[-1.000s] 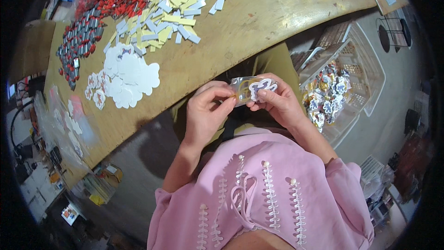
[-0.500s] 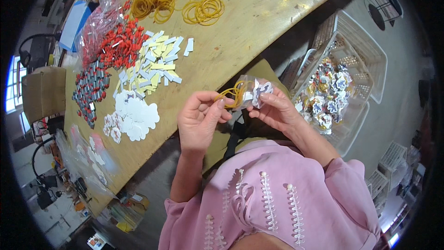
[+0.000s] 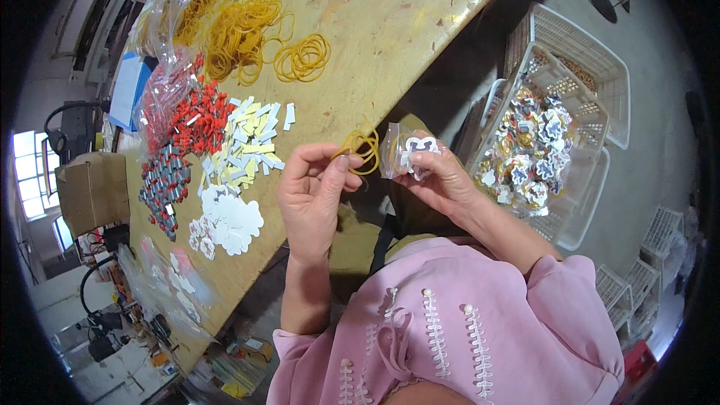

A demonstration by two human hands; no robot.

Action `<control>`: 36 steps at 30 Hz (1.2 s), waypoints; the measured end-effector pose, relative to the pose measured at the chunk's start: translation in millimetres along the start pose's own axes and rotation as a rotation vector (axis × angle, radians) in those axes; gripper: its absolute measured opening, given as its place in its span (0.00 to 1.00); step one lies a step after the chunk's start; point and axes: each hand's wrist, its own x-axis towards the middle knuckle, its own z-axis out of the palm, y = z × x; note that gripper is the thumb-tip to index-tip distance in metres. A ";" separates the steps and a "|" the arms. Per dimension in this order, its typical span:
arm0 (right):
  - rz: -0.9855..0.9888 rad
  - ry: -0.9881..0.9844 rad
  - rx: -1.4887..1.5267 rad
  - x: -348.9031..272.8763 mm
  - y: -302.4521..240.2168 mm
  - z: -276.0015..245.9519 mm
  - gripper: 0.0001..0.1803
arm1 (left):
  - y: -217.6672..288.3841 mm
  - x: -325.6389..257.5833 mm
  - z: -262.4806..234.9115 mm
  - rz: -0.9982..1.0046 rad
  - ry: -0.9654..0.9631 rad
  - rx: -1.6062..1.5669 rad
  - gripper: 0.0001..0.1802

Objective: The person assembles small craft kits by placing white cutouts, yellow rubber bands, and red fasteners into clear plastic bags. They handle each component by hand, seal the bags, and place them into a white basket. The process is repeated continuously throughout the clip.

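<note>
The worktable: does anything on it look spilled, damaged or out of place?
Nothing looks clearly spilled or damaged. One small pale strip lies slightly apart, right of the pile of yellow and pale strips, so it looks like a stray.

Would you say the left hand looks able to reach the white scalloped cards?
Probably yes: nothing visible stands between the left hand and the white scalloped cards, though that hand holds yellow bands.

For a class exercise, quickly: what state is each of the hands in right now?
Left hand: closed, pinching looped yellow rubber bands.
Right hand: closed, holding a clear plastic bag with a white scalloped cut-out.
</note>
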 end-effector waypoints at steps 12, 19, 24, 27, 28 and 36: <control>-0.067 0.019 -0.018 -6.1 -16.2 -0.7 0.22 | 6.5 94.3 -16.1 0.010 0.069 0.139 0.07; -0.086 -0.030 -0.027 -3.4 -21.2 1.6 0.18 | -10.1 86.2 -22.8 0.264 0.237 0.597 0.14; -0.085 -0.024 -0.089 -4.7 -23.5 11.5 0.18 | -10.5 30.7 1.5 0.039 -0.074 0.193 0.10; -0.118 -0.069 -0.096 -0.8 -17.8 17.7 0.18 | -11.2 14.9 10.2 -0.057 -0.198 0.037 0.24; -0.104 -0.082 -0.105 -0.9 -15.9 20.7 0.19 | -14.0 10.5 13.7 -0.059 -0.183 0.012 0.25; -0.043 -0.081 -0.117 -7.7 -6.7 19.9 0.24 | -17.3 15.8 6.9 0.316 0.002 0.312 0.09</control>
